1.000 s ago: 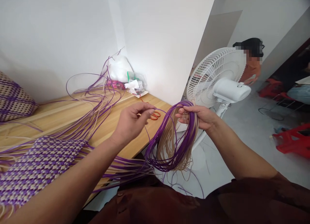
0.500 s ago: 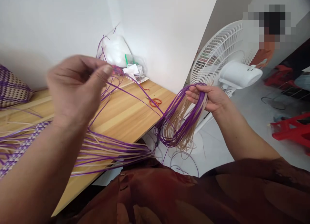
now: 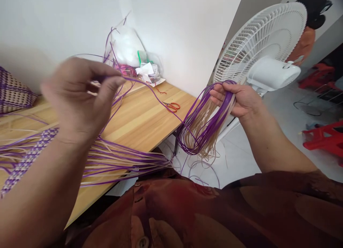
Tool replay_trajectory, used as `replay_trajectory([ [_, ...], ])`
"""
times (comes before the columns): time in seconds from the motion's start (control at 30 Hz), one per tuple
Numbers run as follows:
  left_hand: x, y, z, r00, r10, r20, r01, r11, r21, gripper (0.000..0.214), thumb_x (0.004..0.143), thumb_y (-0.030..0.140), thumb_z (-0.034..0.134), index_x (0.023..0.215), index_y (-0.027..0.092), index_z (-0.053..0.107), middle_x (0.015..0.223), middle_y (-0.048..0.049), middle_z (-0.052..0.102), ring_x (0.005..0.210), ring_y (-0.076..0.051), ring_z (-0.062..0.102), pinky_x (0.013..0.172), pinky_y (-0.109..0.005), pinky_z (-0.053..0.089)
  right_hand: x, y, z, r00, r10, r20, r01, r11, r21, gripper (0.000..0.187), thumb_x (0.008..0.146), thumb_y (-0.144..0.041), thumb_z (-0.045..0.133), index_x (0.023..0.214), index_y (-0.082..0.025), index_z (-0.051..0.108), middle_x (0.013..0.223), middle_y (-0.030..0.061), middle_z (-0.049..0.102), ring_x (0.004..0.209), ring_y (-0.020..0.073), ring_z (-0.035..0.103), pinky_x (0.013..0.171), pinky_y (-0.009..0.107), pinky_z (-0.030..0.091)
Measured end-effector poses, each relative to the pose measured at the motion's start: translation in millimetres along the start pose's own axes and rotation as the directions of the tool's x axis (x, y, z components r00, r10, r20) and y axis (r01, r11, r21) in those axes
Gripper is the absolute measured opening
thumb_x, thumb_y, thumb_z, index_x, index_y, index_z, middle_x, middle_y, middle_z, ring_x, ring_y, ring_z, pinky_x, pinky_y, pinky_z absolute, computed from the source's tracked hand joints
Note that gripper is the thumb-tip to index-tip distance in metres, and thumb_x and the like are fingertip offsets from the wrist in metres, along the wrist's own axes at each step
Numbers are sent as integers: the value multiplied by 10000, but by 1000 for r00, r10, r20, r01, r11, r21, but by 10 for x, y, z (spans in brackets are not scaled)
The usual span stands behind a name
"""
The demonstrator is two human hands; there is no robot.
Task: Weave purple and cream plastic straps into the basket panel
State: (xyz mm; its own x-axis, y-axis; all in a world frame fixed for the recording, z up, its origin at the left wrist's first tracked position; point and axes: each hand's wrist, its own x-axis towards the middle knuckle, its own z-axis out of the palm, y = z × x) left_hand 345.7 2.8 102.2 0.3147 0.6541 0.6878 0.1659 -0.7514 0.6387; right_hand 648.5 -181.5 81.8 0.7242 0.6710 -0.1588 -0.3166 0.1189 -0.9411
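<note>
My left hand is raised above the table, thumb and forefinger pinched on a purple strip. From there the strip runs down to the right toward a looped bundle of purple and beige strips. My right hand is closed around the top of that bundle, which hangs past the table edge. Beneath my left forearm lies a purple-and-beige woven band. Its long loose strips fan across the table and gather near my lap.
Orange-handled scissors lie on the wooden table. A white plastic bag and papers stand by the wall. A woven basket sits at left. Close behind my right hand is a white fan; red stools stand beyond.
The strip at my left hand now shows one curved line instead of two straighter ones. My left hand is slightly further left; my right hand still grips the bundle. The view has shifted slightly.
</note>
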Motion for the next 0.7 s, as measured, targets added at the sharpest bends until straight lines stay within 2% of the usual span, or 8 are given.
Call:
replay_trajectory([
  [0.07, -62, -35, 104, 993, 109, 40, -113, 988, 106, 198, 834, 374, 715, 950, 217, 750, 899, 15, 713, 779, -118, 584, 700, -255, 469, -27, -28, 38, 1000, -3, 8, 3, 1000, -13, 203, 942, -101, 446, 919, -142, 644, 788, 41, 704, 800, 160, 719, 732, 300, 621],
  [0.13, -104, -98, 176, 988, 128, 91, -134, 988, 72, 178, 826, 375, 725, 909, 217, 738, 844, 26, 707, 731, -102, 571, 616, -233, 442, -69, -59, 89, 1000, 11, 6, -11, 1000, -20, 224, 954, -98, 431, 929, -149, 648, 781, 39, 705, 795, 160, 720, 728, 303, 620],
  [0.3, -155, -187, 267, 976, 11, 215, 61, 944, -325, 134, 875, 341, 666, 869, 210, 642, 684, 36, 612, 608, -92, 547, 521, -227, 452, -171, -77, 182, 998, 51, 43, -50, 999, -15, 215, 963, -107, 432, 983, -143, 643, 740, 32, 701, 752, 164, 721, 709, 314, 630],
  [0.4, -169, -203, 301, 965, -3, 260, 104, 921, -376, 132, 874, 334, 652, 880, 210, 606, 688, 26, 605, 602, -99, 549, 548, -236, 465, -180, -47, 175, 992, 72, 103, -71, 997, -5, 196, 961, -115, 445, 995, -145, 636, 746, 32, 706, 750, 163, 723, 731, 315, 636],
  [0.47, -173, -229, 317, 950, 48, 309, 38, 964, -265, 128, 846, 324, 670, 872, 209, 623, 747, 5, 631, 658, -119, 571, 608, -253, 473, -173, -30, 165, 984, 93, 149, -94, 996, -1, 179, 953, -113, 463, 971, -154, 637, 759, 31, 712, 749, 167, 727, 729, 316, 639],
  [0.57, -147, -275, 308, 909, 210, 361, -215, 976, -27, 104, 866, 298, 619, 896, 229, 690, 905, -29, 671, 832, -169, 606, 766, -299, 474, -172, -19, 167, 974, 130, 185, -133, 991, 5, 197, 947, -101, 465, 911, -156, 650, 778, 40, 725, 749, 174, 731, 712, 310, 639],
  [0.63, -91, -292, 267, 902, 295, 315, -351, 927, 134, 137, 871, 287, 604, 910, 258, 731, 1059, -49, 665, 980, -218, 587, 866, -344, 450, -179, -13, 174, 969, 159, 190, -162, 987, 1, 249, 955, -96, 433, 874, -139, 665, 781, 63, 730, 744, 178, 732, 707, 304, 636],
  [0.7, -5, -297, 195, 918, 324, 229, -385, 868, 314, 150, 850, 317, 637, 926, 275, 760, 1156, -72, 628, 1069, -272, 537, 913, -397, 425, -184, 1, 173, 961, 179, 209, -181, 983, -9, 278, 955, -93, 422, 861, -128, 681, 788, 79, 735, 757, 184, 734, 718, 308, 634],
])
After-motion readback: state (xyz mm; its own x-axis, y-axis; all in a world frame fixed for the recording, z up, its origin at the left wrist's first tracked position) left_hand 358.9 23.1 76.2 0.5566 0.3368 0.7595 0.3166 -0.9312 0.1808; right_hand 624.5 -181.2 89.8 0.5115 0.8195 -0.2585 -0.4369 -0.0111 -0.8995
